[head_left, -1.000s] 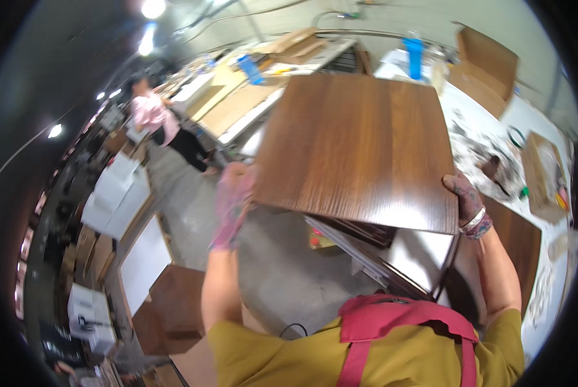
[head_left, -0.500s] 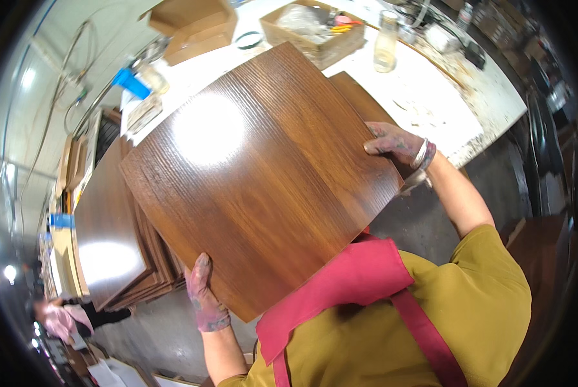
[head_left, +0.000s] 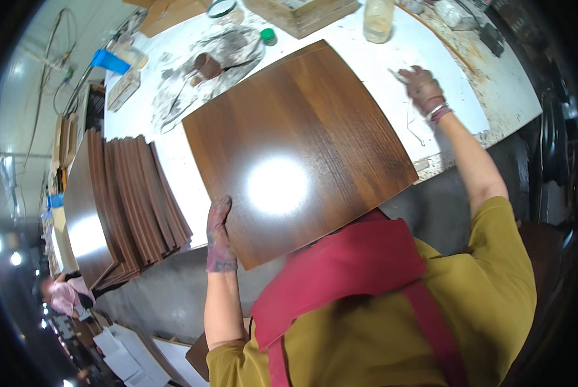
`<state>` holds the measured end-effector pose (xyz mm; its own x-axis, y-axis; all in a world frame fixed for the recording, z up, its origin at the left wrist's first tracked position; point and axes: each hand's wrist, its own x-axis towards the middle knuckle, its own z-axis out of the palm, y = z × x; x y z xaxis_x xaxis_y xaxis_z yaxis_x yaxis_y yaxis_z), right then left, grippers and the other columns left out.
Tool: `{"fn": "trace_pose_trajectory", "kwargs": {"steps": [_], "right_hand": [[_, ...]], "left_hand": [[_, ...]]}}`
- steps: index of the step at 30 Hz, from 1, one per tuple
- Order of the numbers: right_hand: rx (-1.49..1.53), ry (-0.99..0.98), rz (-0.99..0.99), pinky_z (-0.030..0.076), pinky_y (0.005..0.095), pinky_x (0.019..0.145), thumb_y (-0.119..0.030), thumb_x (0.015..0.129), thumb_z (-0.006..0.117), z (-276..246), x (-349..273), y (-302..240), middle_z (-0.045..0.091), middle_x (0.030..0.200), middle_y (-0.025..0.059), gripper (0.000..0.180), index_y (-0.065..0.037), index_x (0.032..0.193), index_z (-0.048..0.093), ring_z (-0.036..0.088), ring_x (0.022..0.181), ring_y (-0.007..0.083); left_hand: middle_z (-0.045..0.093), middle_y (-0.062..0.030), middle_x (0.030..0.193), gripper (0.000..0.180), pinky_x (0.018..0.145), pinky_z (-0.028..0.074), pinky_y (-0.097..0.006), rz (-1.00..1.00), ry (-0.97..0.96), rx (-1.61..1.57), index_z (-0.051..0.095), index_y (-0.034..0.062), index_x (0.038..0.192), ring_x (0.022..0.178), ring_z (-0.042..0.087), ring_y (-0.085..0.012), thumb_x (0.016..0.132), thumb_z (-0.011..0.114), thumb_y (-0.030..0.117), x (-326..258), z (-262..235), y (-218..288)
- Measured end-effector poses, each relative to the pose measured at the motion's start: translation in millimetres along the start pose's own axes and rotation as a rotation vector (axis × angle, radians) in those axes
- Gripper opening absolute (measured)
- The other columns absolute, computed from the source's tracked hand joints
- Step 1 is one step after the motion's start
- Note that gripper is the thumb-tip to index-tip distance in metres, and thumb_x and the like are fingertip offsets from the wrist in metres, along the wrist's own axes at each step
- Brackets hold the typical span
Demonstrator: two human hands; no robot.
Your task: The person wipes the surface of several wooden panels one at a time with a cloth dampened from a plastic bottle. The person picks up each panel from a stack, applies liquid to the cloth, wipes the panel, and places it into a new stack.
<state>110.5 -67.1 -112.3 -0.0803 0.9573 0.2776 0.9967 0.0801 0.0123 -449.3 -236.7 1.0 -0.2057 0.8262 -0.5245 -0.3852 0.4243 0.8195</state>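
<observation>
A glossy brown wood-grain panel [head_left: 328, 122] lies tilted over the near side of the white table, its front edge close to my apron. My left hand [head_left: 220, 235], in a stained glove, grips the panel's near left edge, thumb on top and the other fingers hidden beneath. Off the panel, to its right, my right hand [head_left: 423, 90] is over the white tabletop. Its gloved fingers are bent together around something small and pale, too unclear to name. A thin bent strand [head_left: 416, 126] lies just below that hand.
Several similar panels [head_left: 134, 200] stand stacked at the left. A brown pot [head_left: 206, 66] sits on a stained sheet [head_left: 173, 97] behind the panel, near a green cap [head_left: 268, 37]. A cloudy jar [head_left: 378, 22] and a box [head_left: 302, 18] are at the back. A person [head_left: 69, 295] is far left.
My right hand has let go of the panel and moved right over the tabletop. The panel has come down and turned slightly, with my left hand still on it, uncovering the pot and sheet.
</observation>
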Motion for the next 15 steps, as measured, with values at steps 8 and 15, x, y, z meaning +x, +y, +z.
{"fn": "trace_pose_trajectory", "kwargs": {"steps": [8, 15], "right_hand": [[0.469, 0.045, -0.213, 0.039, 0.0391, 0.105, -0.014, 0.09, 0.056, -164.3, 18.2, -192.6, 0.056, 0.133, 0.0095, 0.049, -0.014, 0.139, 0.048, 0.052, 0.12, 0.0255], [0.492, 0.268, -0.86, 0.05, 0.0384, 0.085, -0.023, 0.084, 0.058, -88.6, 1.1, -363.4, 0.062, 0.11, 0.003, 0.034, -0.023, 0.118, 0.061, 0.06, 0.102, 0.0242]], "left_hand": [[0.062, -0.0067, 0.1, 0.042, 0.078, 0.048, -0.028, 0.097, -0.068, 0.611, 0.056, -0.0022, 0.117, 0.088, 0.058, -0.0154, 0.091, 0.064, 0.03, 15.7, -6.3, 22.3], [0.058, -0.0007, 0.076, 0.028, 0.052, 0.044, -0.025, 0.15, -0.202, 0.653, 0.059, 0.001, 0.107, 0.061, 0.052, -0.0078, 0.09, 0.063, 0.024, 31.8, -29.9, 19.9]]}}
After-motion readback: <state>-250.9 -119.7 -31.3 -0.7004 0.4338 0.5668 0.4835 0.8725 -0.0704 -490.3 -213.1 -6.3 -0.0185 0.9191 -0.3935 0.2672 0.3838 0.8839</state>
